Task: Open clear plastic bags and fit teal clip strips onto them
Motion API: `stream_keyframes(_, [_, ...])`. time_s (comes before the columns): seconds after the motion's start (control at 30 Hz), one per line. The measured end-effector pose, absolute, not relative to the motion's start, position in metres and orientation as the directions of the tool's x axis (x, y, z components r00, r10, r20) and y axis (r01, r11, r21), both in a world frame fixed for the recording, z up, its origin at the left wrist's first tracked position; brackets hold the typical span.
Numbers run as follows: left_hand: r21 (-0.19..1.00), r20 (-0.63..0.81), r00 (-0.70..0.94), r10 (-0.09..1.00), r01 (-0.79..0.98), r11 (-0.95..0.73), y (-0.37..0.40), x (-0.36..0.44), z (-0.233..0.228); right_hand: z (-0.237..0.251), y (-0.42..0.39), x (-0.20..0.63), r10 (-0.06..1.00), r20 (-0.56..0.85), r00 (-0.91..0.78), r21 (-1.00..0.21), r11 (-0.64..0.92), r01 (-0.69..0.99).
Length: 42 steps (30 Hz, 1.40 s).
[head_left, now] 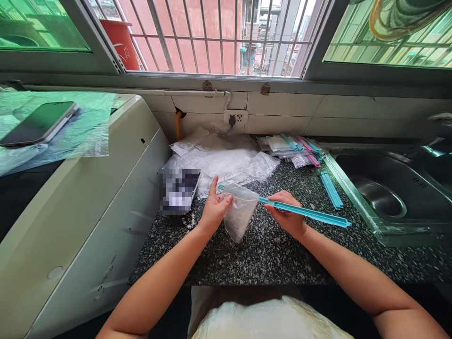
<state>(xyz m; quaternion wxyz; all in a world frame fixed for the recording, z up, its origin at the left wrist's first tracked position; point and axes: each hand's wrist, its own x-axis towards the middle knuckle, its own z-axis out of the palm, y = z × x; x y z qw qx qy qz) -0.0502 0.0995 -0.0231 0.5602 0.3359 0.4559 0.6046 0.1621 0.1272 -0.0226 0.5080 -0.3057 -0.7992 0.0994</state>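
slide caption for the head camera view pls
Left hand holds a clear plastic bag, right hand a long blue strip, over a speckled countertop.

The single camera sits on the wearer's head, looking forward and down across the bench (268, 266) toward the barred window (221, 49) along the top. The left hand (213, 209) and right hand (288, 216) fall near the lens, mid-frame. At the dim right edge, the view seems to cut through the sink (356, 199).

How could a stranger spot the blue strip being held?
Find the speckled countertop left of the metal sink. Over it, the right hand holds a long blue strip. Unlike the blue strips lying beside the sink, this one is in hand, reaching a plastic bag.
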Motion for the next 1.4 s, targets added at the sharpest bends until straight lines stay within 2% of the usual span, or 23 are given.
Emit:
stream_keyframes(0.13, [0.839,-0.230,-0.143,0.962,-0.531,0.122,0.102,-0.047,-0.021,-0.025,0.127,0.161,0.580,0.762,-0.287,-0.457,0.796,0.396])
stream_keyframes(0.23, [0.779,-0.255,-0.119,0.960,-0.613,0.131,0.102,-0.044,-0.019,-0.025,0.127,0.161,0.572,0.768,-0.288,-0.446,0.800,0.401])
stream_keyframes(0.33, [0.759,-0.262,-0.088,0.961,-0.634,0.148,0.103,-0.043,-0.019,-0.024,0.126,0.160,0.570,0.768,-0.293,-0.442,0.802,0.400])
stream_keyframes(0.6, [0.719,-0.390,0.033,0.920,-0.613,0.327,0.102,-0.044,-0.025,-0.021,0.124,0.159,0.582,0.737,-0.344,-0.436,0.798,0.416])
stream_keyframes(0.9, [0.702,-0.407,-0.053,0.912,-0.657,0.275,0.104,-0.042,-0.028,-0.023,0.124,0.156,0.531,0.775,-0.344,-0.408,0.835,0.370])
stream_keyframes(1.13, [0.708,-0.397,-0.087,0.914,-0.662,0.245,0.104,-0.041,-0.021,-0.020,0.123,0.158,0.511,0.743,-0.432,-0.344,0.846,0.407])
stream_keyframes(1.4, [0.769,-0.338,-0.160,0.928,-0.615,0.174,0.106,-0.045,-0.022,-0.010,0.117,0.164,0.455,0.732,-0.506,-0.248,0.871,0.425])
